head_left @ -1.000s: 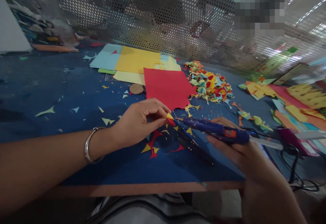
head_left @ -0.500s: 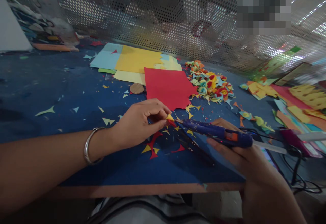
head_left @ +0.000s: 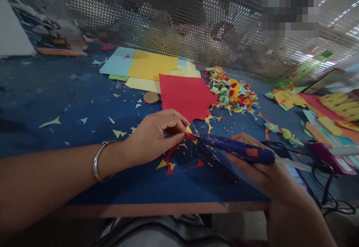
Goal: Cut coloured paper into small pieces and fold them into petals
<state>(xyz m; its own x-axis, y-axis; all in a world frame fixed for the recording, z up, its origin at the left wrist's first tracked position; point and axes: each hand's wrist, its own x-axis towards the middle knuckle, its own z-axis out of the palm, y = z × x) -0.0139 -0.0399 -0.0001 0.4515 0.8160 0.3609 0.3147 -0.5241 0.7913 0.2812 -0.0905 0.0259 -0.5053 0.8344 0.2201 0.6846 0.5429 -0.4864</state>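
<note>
Between thumb and fingers, my left hand [head_left: 157,133] pinches a small yellow and red paper piece [head_left: 188,130]. My right hand [head_left: 260,168] is wrapped round a blue glue gun [head_left: 238,148] with an orange switch and a clear glue stick out of its back. The gun's tip points left and meets the paper piece, or comes very close. Just beyond my left hand lies a red paper sheet [head_left: 185,95] with a scalloped right edge. Below the gun rests a dark, narrow tool [head_left: 218,166], partly hidden, its kind unclear.
Yellow paper [head_left: 153,65] and light blue paper [head_left: 116,61] lie at the back. A heap of small folded paper pieces [head_left: 232,91] sits right of the red sheet. A wooden disc [head_left: 151,97], scattered offcuts, a black cable [head_left: 327,179] and a perforated metal screen [head_left: 134,18] surround the work.
My right hand has shifted the glue gun slightly down and left, lowering its tip along the paper piece. My left hand stays almost still.
</note>
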